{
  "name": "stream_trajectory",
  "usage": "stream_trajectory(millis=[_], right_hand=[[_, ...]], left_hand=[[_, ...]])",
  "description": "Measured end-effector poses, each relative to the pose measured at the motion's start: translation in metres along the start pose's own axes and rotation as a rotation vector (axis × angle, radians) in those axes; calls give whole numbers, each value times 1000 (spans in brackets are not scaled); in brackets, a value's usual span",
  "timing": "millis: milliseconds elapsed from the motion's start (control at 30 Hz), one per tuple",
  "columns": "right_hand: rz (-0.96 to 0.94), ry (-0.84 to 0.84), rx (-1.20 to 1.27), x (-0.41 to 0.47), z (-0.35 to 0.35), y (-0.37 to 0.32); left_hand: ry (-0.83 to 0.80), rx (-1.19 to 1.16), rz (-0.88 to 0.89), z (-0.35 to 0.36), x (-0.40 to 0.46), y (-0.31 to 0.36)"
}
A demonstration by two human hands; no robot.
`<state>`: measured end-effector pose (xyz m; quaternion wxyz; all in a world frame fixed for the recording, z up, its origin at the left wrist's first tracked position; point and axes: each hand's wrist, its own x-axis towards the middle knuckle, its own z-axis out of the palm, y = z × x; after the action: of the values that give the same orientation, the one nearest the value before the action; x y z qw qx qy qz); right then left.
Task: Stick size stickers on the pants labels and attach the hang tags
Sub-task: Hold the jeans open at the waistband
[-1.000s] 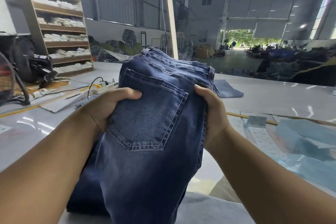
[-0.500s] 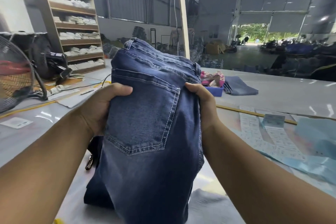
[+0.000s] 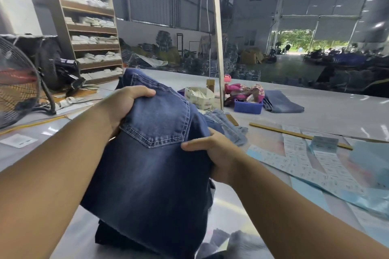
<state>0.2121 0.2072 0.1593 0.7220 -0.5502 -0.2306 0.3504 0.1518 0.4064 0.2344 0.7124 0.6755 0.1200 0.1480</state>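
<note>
- The left hand grips the upper left edge of the jeans, with its fingers curled over the denim beside the back pocket.
- The jeans hang between the two hands, above the table, with the back pocket facing the person. No label is visible on this side.
- The right hand pinches the right edge of the jeans just under the pocket corner, thumb on top of the cloth.
- To the right of the right hand, the sticker sheets lie flat on the table. Beyond this hand stands a small box; I cannot tell what is in it.
- I judge that the step in hand is to handle the jeans and bring the label into view; no sticker is taken yet.
- The next move probably calls for laying the jeans down so that the label shows, then freeing one hand to reach the sheets.
</note>
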Motion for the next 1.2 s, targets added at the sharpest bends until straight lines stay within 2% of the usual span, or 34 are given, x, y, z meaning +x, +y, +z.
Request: stream_trajectory(millis=[100,167,200,267,300,400,467,533,600,667,733,833,900,967,1033,1100,1200], right_hand=[[-138,112,60,26,5,13],[-184,185,77,45,3,26],[-189,238,61,54,0,35],[-138,377,-34,72,-8,56],[-77,447,-97,79,-12,67],[59,577,-252,97,-24,93],[65,587,-293,103,-28,98],[-56,564,-242,103,-28,94],[-245,470,-127,103,-29,82],[-339,373,-37,104,-31,72],[-254,416,-131,99,-29,75],[51,646,-465,87,-16,98],[174,699,-511,89,-11,105],[216,680,-549,87,-7,105],[228,652,-652,85,-6,108],[227,647,-795,83,-3,118],[165,697,-1236,87,-12,132]], left_hand=[[50,28,85,-10,16,-1],[163,129,127,-17,35,-10],[268,273,135,-21,47,-19],[477,709,111,-23,64,-51],[480,879,71,-21,68,-74],[357,1151,-39,-11,69,-151],[430,1304,-26,-10,68,-182],[514,1309,48,-10,72,-184],[548,1178,174,-9,76,-177],[552,1110,278,-8,77,-177],[498,1216,271,-6,71,-190],[378,1456,171,-14,73,-216],[323,1489,153,-22,83,-217],[321,1507,139,-26,89,-216],[385,1511,137,-13,89,-216],[409,1478,196,11,79,-222],[337,1501,249,26,69,-235]])
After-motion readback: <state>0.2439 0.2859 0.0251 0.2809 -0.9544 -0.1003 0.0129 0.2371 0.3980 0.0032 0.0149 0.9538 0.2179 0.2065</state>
